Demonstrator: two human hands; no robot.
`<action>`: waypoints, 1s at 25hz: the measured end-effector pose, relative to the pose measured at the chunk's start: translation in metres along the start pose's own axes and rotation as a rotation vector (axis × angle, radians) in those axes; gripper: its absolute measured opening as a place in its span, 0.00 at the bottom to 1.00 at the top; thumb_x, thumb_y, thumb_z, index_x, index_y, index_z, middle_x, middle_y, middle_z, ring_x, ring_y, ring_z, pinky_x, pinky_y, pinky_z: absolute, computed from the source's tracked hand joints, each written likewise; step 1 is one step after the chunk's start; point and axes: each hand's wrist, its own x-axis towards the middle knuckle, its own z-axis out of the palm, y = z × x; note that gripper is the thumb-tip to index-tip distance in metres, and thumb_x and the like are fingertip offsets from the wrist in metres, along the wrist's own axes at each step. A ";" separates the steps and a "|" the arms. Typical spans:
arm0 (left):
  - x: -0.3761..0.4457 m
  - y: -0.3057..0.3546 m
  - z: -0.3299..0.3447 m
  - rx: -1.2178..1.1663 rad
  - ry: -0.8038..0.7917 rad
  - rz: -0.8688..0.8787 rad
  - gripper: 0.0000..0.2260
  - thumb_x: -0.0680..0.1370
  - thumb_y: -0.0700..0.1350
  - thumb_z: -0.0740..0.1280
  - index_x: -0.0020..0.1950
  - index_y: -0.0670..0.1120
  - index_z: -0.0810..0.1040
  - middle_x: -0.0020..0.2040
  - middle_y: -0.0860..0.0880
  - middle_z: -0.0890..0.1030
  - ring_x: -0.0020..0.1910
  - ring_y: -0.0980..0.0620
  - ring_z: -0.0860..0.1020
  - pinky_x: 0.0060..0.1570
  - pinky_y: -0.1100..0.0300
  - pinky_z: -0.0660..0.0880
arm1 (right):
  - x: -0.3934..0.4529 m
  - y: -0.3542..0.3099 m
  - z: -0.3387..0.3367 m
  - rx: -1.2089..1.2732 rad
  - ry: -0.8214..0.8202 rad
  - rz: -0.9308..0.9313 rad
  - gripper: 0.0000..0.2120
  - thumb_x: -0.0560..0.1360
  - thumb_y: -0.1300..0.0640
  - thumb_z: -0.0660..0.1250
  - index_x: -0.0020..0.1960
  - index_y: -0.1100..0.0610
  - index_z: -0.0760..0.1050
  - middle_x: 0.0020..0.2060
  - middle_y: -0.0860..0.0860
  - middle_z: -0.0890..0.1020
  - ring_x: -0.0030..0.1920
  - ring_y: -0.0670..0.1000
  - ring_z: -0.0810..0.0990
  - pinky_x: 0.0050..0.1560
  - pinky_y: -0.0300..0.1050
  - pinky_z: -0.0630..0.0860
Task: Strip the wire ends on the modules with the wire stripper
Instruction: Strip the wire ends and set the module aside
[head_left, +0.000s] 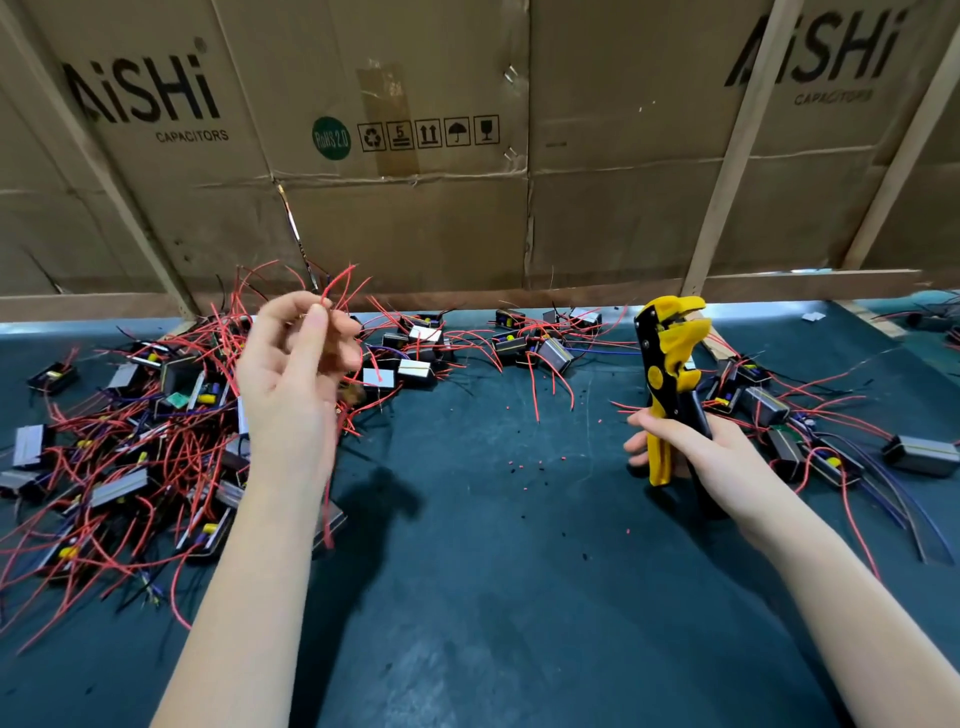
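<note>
Red wire (332, 291) being pinched between thumb and fingertips of left hand (296, 374), raised above tangled pile of modules (119, 441) on green worktop (493, 571). Right hand (691, 447) gripping wire stripper (670, 374) by handles, head upright, well apart from wire. Risks, judging: neighbouring wires snagging, dragging modules along; thin wire end slipping from pinch; stripper biting too deep, cutting strands.

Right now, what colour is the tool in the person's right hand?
The wire stripper is yellow and black, gripped by the right hand. Only the head view shows it.

Matt cardboard wall (467, 218), plastic-handled stripper (670, 374)
</note>
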 end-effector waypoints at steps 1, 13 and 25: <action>-0.003 0.002 0.008 -0.196 -0.056 -0.134 0.07 0.81 0.37 0.60 0.49 0.46 0.75 0.37 0.51 0.81 0.33 0.56 0.75 0.34 0.66 0.72 | 0.000 0.000 0.000 0.000 0.001 -0.002 0.12 0.75 0.51 0.69 0.53 0.59 0.80 0.42 0.57 0.85 0.42 0.54 0.85 0.45 0.48 0.78; -0.048 -0.043 0.044 0.206 -0.614 -0.726 0.09 0.83 0.40 0.60 0.60 0.41 0.75 0.51 0.41 0.85 0.51 0.47 0.84 0.49 0.62 0.79 | -0.003 -0.001 0.000 -0.018 -0.030 -0.048 0.24 0.65 0.41 0.70 0.52 0.58 0.79 0.43 0.59 0.84 0.43 0.57 0.85 0.46 0.50 0.79; -0.038 -0.033 0.021 0.759 -1.275 -0.507 0.18 0.70 0.45 0.78 0.58 0.50 0.79 0.47 0.54 0.80 0.39 0.57 0.75 0.42 0.65 0.72 | 0.000 0.003 -0.002 -0.005 -0.018 -0.036 0.11 0.75 0.51 0.70 0.50 0.59 0.80 0.42 0.59 0.84 0.43 0.58 0.85 0.48 0.52 0.79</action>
